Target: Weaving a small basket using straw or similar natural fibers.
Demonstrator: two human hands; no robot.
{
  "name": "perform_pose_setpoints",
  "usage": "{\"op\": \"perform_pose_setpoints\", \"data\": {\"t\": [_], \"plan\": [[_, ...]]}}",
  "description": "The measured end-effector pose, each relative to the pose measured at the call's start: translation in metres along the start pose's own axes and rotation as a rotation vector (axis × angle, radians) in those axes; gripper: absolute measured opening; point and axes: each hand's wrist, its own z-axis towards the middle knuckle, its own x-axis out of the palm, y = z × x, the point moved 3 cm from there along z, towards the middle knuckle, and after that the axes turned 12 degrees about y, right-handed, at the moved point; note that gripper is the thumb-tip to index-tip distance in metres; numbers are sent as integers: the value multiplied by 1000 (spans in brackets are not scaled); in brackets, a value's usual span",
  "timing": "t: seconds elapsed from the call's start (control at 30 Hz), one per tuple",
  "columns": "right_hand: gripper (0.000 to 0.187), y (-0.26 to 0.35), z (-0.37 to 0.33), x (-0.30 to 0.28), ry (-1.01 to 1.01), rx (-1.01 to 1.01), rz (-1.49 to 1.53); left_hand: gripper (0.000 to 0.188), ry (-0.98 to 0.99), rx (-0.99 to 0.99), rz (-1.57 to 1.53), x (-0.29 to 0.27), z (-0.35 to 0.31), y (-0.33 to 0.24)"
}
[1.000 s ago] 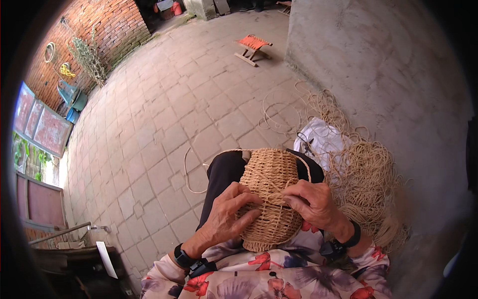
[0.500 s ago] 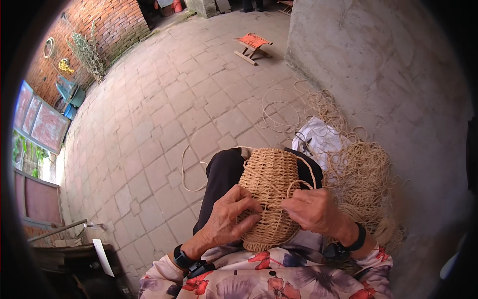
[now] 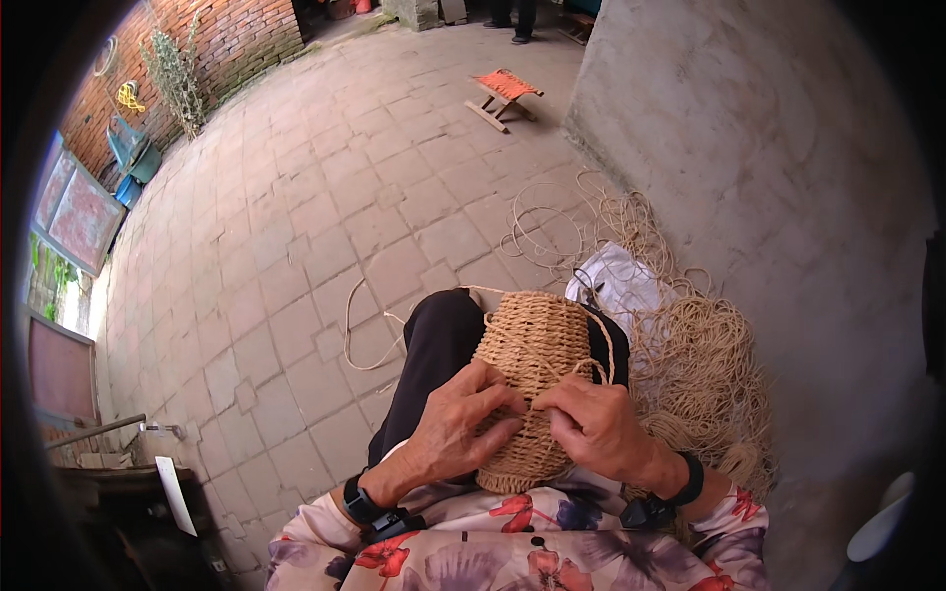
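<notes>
A tan woven basket point(image 3: 537, 327) of twisted cord lies across my lap between my thighs. My left hand point(image 3: 458, 422) grips its left side, thumb and fingers curled against the weave. On the other side my right hand point(image 3: 598, 426) has its fingertips pinched together at the middle of the basket wall, on a strand of cord point(image 3: 607, 347). That cord loops above the right knuckles and runs back up along the basket. The pinched end itself is hidden by my fingers. Another thin strand slants across the basket's front.
A large tangled heap of cord point(image 3: 705, 369) lies on the floor at my right, beside a white cloth or bag point(image 3: 616, 281). A concrete wall point(image 3: 759, 167) rises behind it. Farther off stands a folding stool point(image 3: 505, 89) with an orange seat. A person's legs point(image 3: 522, 20) show at the top.
My right hand has moved left and inward, closer to my left hand. The cord loop above it has become smaller. At the top, more of the person's legs shows.
</notes>
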Motion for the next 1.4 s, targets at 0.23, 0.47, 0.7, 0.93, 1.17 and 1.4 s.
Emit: {"op": "perform_pose_setpoints", "data": {"t": [0.23,0.47,0.7,0.93,1.17,1.4], "plan": [[23,9,-2,17,-32,174,-103,22,-28,4,22,2,-2,-1],[24,5,-10,16,84,579,937,23,-60,20,110,7,-7,-1],[31,-15,-32,46,-201,460,1347,24,-137,134,182,22,-7,13],[31,-34,-33,50,-174,386,1276,22,-118,76,233,29,-5,16],[32,-37,-25,45,-1,384,941,15,-54,28,119,16,4,32],[35,-43,-23,44,25,382,1124,15,211,146,432,3,18,22]]}}
